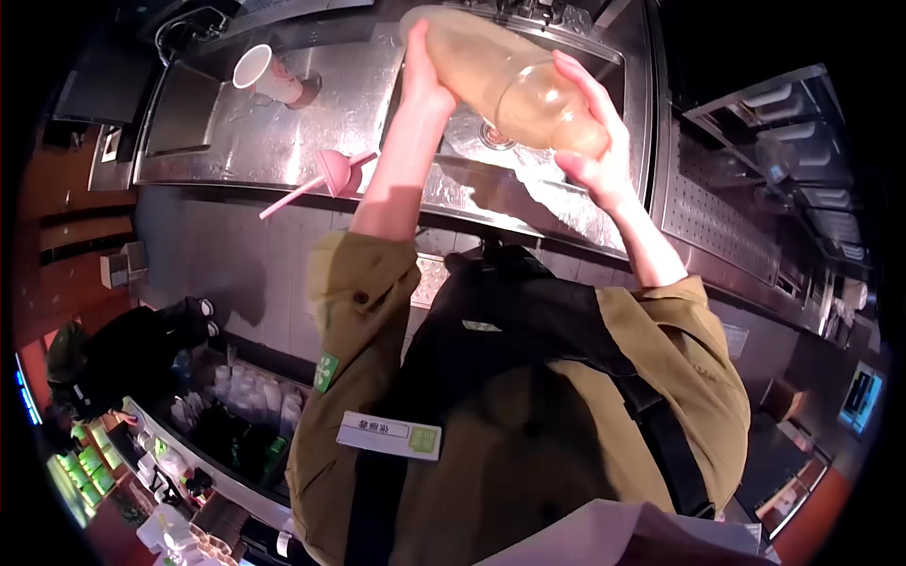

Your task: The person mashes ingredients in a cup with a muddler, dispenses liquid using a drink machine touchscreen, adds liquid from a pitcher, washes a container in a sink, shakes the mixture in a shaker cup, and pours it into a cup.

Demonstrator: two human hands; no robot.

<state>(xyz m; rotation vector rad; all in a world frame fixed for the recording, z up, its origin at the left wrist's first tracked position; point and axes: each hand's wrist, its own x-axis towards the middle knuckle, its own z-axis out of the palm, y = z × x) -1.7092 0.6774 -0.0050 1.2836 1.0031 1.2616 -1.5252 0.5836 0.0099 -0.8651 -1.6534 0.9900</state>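
A large translucent cylindrical container (491, 66) with a yellowish tint lies tilted between my two hands, over the metal sink (528, 179). Its right end is rounded. My left hand (427, 80) is pressed against its left end, thumb pointing up along the side. Around the rounded end curls my right hand (604, 137), with the thumb below and fingers above. Whether there is liquid inside I cannot tell. Below the container, the round drain (495, 135) shows in the basin.
A white paper cup (276, 77) stands on the wet steel counter (363, 66) to the left. A pink cone-shaped tool with a stick (330, 174) rests at the counter's front edge. Metal shelves (783, 123) are on the right. Another person (123, 354) is at a lower-left counter with stacked cups (255, 394).
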